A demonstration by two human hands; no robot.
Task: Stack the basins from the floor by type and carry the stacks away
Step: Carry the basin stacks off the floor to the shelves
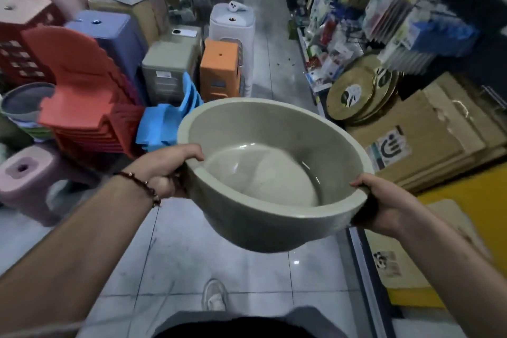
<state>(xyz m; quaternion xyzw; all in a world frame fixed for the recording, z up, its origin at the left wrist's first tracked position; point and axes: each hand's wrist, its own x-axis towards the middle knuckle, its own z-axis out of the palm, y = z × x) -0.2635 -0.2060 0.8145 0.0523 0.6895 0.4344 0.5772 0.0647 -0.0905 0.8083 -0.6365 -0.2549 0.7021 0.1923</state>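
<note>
Plastic stools: a pink stool (26, 173) stands on the floor at far left, with red chairs (82, 96) stacked behind it and blue chairs (170, 123) just to their right.
Left hand: the left hand (167, 170) grips the near-left rim of the basin, thumb over the edge, fingers (164, 185) curled under it; a bead bracelet (145, 187) sits on the wrist.
Basin: a grey-green basin (274, 170) is held in the air over the tiled floor (192, 250), tilted so its inside faces the camera; whether more are nested below it cannot be told.
Right hand: the right hand (384, 203) grips the near-right rim, thumb on top, fingers wrapped beneath.
Right side: flat cardboard (439, 132) leans beside round gold trays (354, 93), under shelves (384, 8) of packaged goods.
Below: one shoe (215, 295) shows on the floor.
</note>
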